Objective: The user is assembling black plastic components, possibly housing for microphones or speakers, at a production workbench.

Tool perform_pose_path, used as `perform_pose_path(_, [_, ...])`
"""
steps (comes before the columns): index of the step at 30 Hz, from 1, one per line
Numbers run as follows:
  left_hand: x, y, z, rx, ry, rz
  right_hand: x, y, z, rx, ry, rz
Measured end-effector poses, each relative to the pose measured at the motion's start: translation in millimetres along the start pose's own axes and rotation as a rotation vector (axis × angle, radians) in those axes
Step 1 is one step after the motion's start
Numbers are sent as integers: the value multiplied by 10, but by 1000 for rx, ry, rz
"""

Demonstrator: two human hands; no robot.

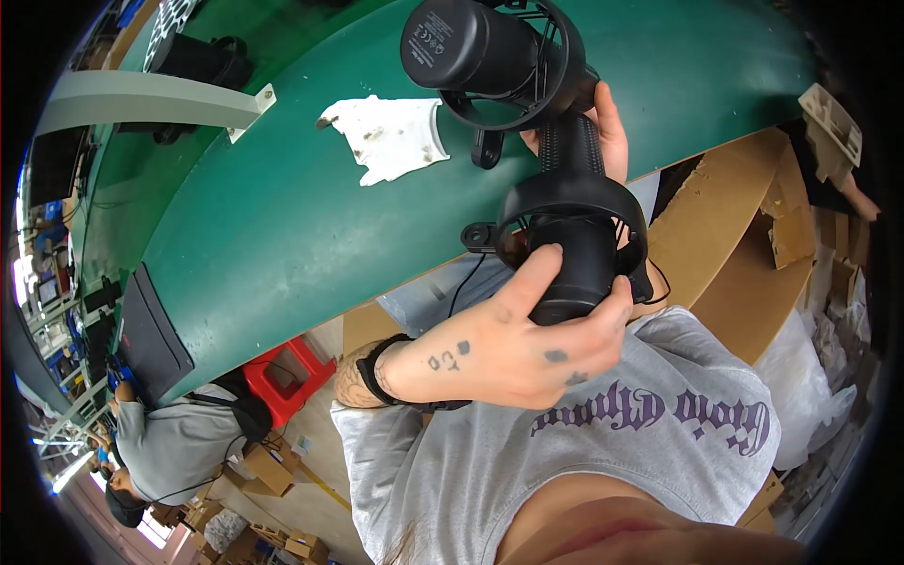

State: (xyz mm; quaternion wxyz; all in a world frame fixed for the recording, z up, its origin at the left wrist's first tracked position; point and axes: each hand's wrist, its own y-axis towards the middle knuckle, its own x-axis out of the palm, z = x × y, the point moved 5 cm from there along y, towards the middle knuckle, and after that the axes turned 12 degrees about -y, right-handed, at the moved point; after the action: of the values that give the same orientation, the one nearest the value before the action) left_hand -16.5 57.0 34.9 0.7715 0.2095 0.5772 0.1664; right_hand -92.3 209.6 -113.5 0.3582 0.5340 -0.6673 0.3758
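Observation:
A black microphone (576,264) in a ring-shaped shock mount is held low, at the table's near edge. My left hand (527,339), with a black wristband, is closed round its smooth cylindrical body. My right hand (612,137) reaches up behind the same microphone, its fingers round the mesh end; the palm is mostly hidden. Just beyond is a second black microphone (461,52) in a similar ring mount, its flat printed end facing left. Whether my right fingertips touch that one I cannot tell. A stained white cloth or paper (391,141) lies to its left.
The green table (282,245) curves across the view. A grey metal bracket (160,101) stands at left, near another black device (202,61). A dark flat case (151,330), a red stool (287,381) and a seated person (179,438) are lower left. Cardboard (725,235) stands at right.

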Motion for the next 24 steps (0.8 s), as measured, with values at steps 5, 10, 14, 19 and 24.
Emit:
perform_pose_path(5, [-64, -5, 23, 122, 29, -33, 117, 4, -251, -140, -73, -97])
perform_pose_path(10, [-177, -347, -173, -140, 74, 237, 558, -269, -1540, -857, -1151, 54])
perform_pose_path(14, [-151, -558, -383, -348, 102, 262, 835, -10, -2029, -982, -1847, 171])
perform_pose_path(19, [-129, -634, -424, -380, 70, 293, 836, 486, -2520, -977, -2235, 383])
perform_pose_path(24, [-123, -659, -446, -396, 34, 285, 520, 801, -2763, -1017, -2403, 367])
